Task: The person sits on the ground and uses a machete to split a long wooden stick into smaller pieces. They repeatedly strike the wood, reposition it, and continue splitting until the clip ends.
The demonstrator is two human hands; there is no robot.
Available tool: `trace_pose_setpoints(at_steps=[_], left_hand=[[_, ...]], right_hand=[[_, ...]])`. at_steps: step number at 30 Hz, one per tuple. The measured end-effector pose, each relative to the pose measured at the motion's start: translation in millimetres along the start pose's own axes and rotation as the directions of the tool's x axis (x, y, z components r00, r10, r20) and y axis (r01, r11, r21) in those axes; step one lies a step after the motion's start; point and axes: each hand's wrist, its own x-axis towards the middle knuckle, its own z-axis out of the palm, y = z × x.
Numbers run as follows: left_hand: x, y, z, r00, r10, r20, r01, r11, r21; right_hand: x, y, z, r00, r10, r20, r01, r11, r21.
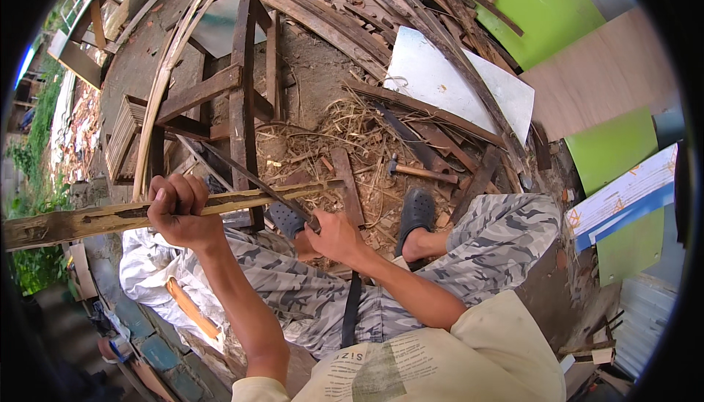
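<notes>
A long split strip of wood (95,219), with dark bark patches, runs from the left edge across to the middle. My left hand (182,208) is closed around it. In my right hand (336,239), fingers wrapped, is the end of a long narrow dark knife (253,178). The blade slants up and left over the strip, crossing it near its right part. The handle is mostly hidden by my fingers. Behind the strip stands a dark wooden trestle (243,87). A hammer (422,172) with a wooden handle lies on the ground beyond my right hand.
Wood shavings (323,142) cover the ground between my feet in dark clogs (416,215). Loose boards (323,21) pile up at the back, beside a white sheet (455,79). Green panels (546,17) lie along the right. A white sack (154,263) is by my left leg.
</notes>
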Motion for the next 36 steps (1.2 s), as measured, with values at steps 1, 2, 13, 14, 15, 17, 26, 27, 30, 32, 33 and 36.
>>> trace_pose_setpoints(at_steps=[1, 2, 13, 14, 15, 17, 26, 27, 30, 32, 33, 36], left_hand=[[-1.4, -0.3, -1.0, 1.000, 0.000, 0.021, 0.000, 1.000, -0.006], [-2.7, -0.3, -1.1, 0.999, 0.001, 0.041, 0.000, 1.000, -0.011], [-1.2, 0.3, 8.5, 0.999, -0.007, 0.047, 0.005, 0.999, 0.033], [-0.9, -1.3, 7.4, 0.999, -0.010, 0.051, 0.008, 0.999, 0.039], [0.7, -1.8, 8.5, 0.999, -0.014, 0.052, 0.011, 0.999, 0.043], [0.8, -2.3, 10.4, 0.999, -0.022, 0.050, 0.020, 0.999, 0.045], [3.2, -4.4, 4.9, 1.000, -0.028, -0.002, 0.028, 0.999, 0.031], [4.6, -4.5, 7.4, 1.000, -0.026, -0.001, 0.026, 0.999, 0.033], [1.6, -4.2, 15.4, 0.999, -0.007, -0.034, 0.009, 0.997, 0.070], [4.6, -4.4, 15.6, 0.997, -0.006, -0.075, 0.011, 0.997, 0.073], [6.2, -4.5, 13.8, 0.994, 0.008, -0.107, 0.001, 0.996, 0.084], [4.2, -4.9, 23.6, 0.986, 0.015, -0.163, 0.002, 0.995, 0.098]], right_hand=[[-3.5, 0.4, 0.7, 1.000, 0.020, 0.014, -0.020, 1.000, 0.009], [-4.9, 7.5, -1.2, 0.998, 0.067, 0.012, -0.067, 0.998, 0.017], [-24.6, 7.0, -20.1, 0.998, 0.049, -0.026, -0.052, 0.993, -0.102], [-26.9, 16.7, -14.6, 0.998, 0.041, -0.041, -0.045, 0.994, -0.096], [-26.8, 28.1, -8.9, 0.998, 0.028, -0.058, -0.033, 0.995, -0.089], [-21.9, 70.9, -0.1, 0.974, 0.221, -0.056, -0.226, 0.965, -0.129], [-38.3, 7.4, -24.8, 0.998, 0.053, -0.030, -0.058, 0.981, -0.185], [-40.0, 3.3, -25.2, 0.999, 0.019, -0.033, -0.024, 0.986, -0.166], [-24.6, 83.9, -12.4, 0.965, 0.262, 0.021, -0.255, 0.951, -0.175], [-18.6, 90.6, -17.3, 0.925, 0.378, 0.028, -0.363, 0.906, -0.218], [-14.4, 76.0, -23.7, 0.946, 0.323, 0.018, -0.312, 0.924, -0.222], [-31.3, 30.2, -25.2, 0.974, 0.225, -0.012, -0.221, 0.950, -0.221]])
